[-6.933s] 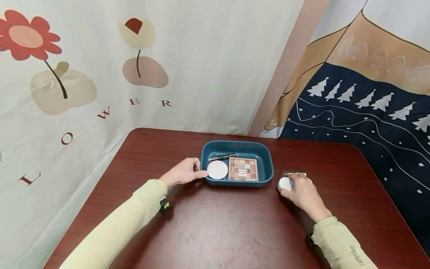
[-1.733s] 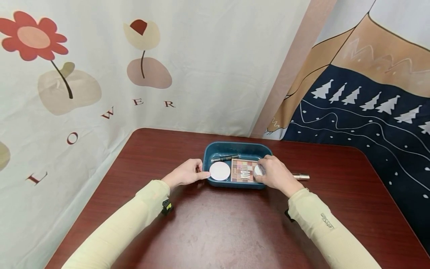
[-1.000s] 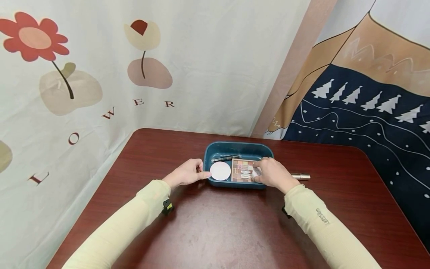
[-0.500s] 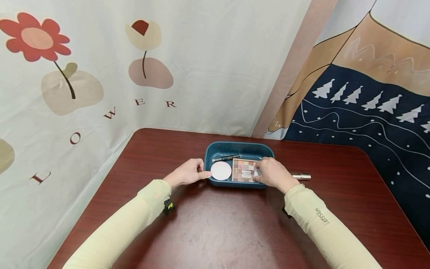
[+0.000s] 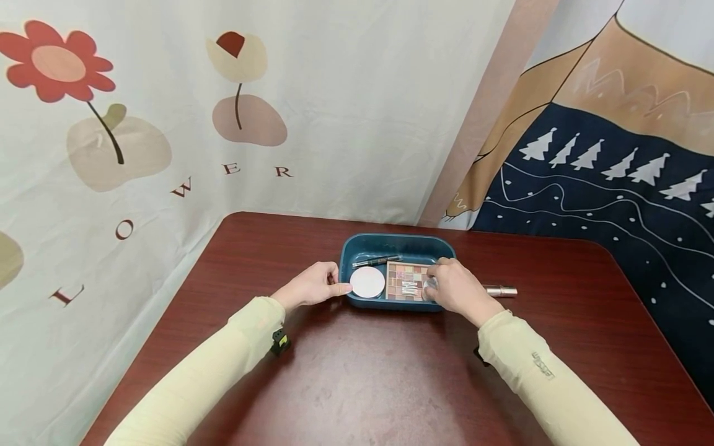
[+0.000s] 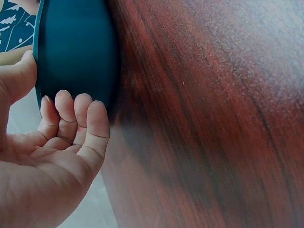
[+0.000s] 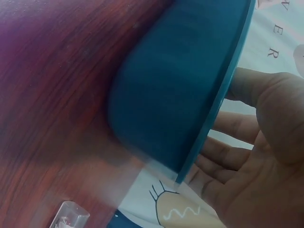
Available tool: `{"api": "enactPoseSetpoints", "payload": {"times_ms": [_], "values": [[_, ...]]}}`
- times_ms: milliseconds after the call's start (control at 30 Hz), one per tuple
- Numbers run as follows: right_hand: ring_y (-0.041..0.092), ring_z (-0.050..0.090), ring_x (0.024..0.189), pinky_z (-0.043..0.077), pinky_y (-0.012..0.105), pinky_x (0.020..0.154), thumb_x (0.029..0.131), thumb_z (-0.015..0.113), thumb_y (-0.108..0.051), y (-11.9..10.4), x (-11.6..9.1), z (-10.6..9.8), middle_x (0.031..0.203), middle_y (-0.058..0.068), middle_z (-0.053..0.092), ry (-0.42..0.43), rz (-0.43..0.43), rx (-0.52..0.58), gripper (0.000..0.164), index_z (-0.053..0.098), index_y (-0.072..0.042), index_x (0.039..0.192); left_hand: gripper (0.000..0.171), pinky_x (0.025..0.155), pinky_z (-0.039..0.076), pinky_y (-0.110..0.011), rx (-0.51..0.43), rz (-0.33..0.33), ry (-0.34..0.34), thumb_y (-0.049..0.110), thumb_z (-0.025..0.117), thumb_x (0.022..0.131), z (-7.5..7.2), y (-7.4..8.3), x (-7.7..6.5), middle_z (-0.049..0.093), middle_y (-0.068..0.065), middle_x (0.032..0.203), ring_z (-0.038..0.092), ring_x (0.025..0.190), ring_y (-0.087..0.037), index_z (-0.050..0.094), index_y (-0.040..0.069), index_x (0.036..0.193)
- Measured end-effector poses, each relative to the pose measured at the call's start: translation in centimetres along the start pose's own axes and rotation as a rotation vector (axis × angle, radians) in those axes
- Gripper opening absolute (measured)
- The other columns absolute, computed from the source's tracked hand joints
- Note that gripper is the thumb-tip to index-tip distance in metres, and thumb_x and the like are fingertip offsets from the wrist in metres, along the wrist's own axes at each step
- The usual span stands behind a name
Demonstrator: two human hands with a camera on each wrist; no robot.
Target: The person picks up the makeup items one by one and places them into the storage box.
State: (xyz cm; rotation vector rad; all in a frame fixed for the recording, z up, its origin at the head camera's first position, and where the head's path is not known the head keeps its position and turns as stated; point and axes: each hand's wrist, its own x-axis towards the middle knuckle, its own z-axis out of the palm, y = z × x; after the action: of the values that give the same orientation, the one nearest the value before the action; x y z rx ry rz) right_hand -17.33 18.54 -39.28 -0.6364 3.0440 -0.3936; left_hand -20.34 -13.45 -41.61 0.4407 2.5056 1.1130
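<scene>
A teal plastic tray stands on the table. My left hand grips its left end. In the left wrist view the thumb lies at the rim and the curled fingers meet the outer wall. My right hand reaches over the tray's right end and holds a small round jar with a pale top, beside or over the eyeshadow palette. The rim hides those fingertips in the right wrist view. A round white compact and a dark slim pencil also lie in the tray.
A shiny, tube-like cosmetic lies right of the tray, partly behind the right wrist; its clear end shows in the right wrist view. Printed curtains hang behind the reddish-brown table.
My right hand has carried the jar from the table's right side into the tray. Over the last second it has shifted slightly within the tray. The left hand keeps its place at the tray's end.
</scene>
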Motion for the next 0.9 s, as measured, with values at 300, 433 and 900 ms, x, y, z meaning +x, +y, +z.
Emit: {"api": "enactPoseSetpoints", "payload": {"times_ms": [300,433,900], "values": [[0.034,0.059,0.105,0.057,0.05,0.091,0.092,0.071,-0.013,0.6,-0.9,-0.5,0.116,0.022,0.066,0.073,0.058,0.062,0.033,0.071,0.005,0.12,0.033,0.063,0.041,-0.03,0.002,-0.008,-0.001,0.024,0.077,0.095,0.1,0.0,0.0,0.054,-0.003,0.068,0.052,0.065,-0.016,0.053,0.008,0.078],[0.037,0.059,0.11,0.055,0.053,0.093,0.094,0.068,-0.011,1.2,-1.2,-0.8,0.12,0.024,0.065,0.116,0.073,0.094,0.034,0.068,0.006,0.124,0.033,0.063,0.042,-0.031,0.004,-0.007,-0.002,0.024,0.077,0.095,0.0,0.1,0.1,0.054,-0.003,0.068,0.052,0.066,-0.017,0.053,0.008,0.078],[0.044,0.058,0.113,0.053,0.06,0.094,0.096,0.063,-0.007,3.8,-2.2,-1.5,0.123,0.028,0.063,0.174,0.147,0.123,0.03,0.067,0.008,0.122,0.033,0.063,0.041,-0.03,0.011,0.008,-0.006,0.024,0.077,0.095,-0.1,0.0,0.2,0.056,-0.004,0.067,0.052,0.065,-0.016,0.053,0.008,0.077]]}}
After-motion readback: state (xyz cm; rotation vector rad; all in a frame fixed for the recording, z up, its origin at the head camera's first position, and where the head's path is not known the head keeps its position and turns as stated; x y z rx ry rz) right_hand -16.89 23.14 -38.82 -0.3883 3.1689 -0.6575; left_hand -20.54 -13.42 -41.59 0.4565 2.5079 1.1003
